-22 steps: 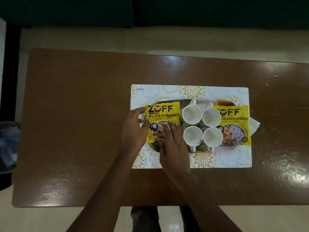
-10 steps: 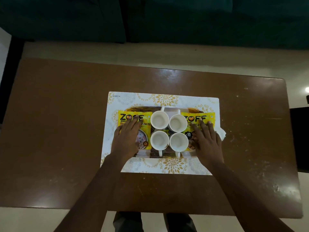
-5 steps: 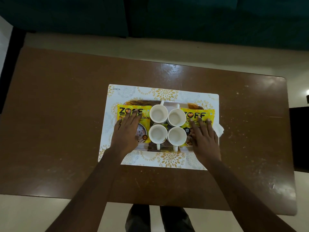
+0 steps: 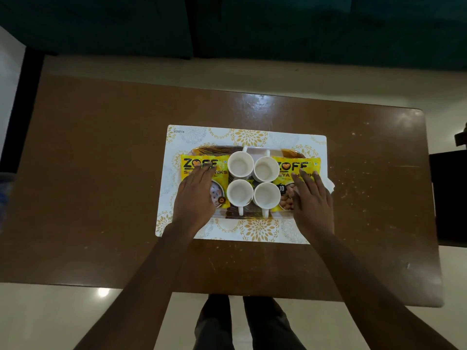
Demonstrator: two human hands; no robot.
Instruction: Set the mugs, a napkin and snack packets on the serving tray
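Observation:
Several white mugs [image 4: 240, 164] stand packed together in the middle of a dark patterned serving tray [image 4: 214, 149]. A yellow snack packet [image 4: 195, 162] lies at the tray's left end, and my left hand [image 4: 195, 198] rests flat on it with the fingers spread. A second yellow snack packet [image 4: 294, 165] lies at the right end under my flat right hand [image 4: 312, 200]. A white napkin [image 4: 330, 185] pokes out from beneath the right packet.
The tray sits on a white placemat [image 4: 250, 137] with gold flower prints, in the middle of a brown table [image 4: 88, 185]. A dark sofa [image 4: 278, 26] runs behind the table. My legs show below the near edge.
My right hand has moved from the left packet to the right packet. Both hands now lie flat on the packets. The view has shifted a little.

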